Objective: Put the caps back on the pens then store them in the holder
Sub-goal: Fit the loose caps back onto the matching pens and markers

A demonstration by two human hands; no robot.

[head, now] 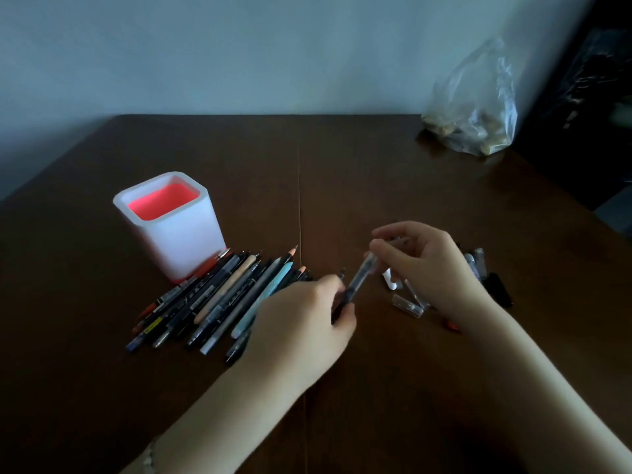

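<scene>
Capping step in hand, by my read. Left hand [301, 323] grips the lower barrel of one pen [355, 285], fingers closed around it. Right hand [427, 265] pinches a clear cap [369, 263] at the pen's upper end, fingertips together on it; cap looks on or nearly on, can't tell if seated. To do it well: keep cap and barrel coaxial, push straight until it stops, don't twist off-axis. Then into the holder [174, 224], which stands upright on the worktop [376, 172], left of the hands, nothing visible inside. Remaining pens [219, 299] lie in a row just beside the holder's base. Loose caps [410, 302] sit under and right of the right hand.
</scene>
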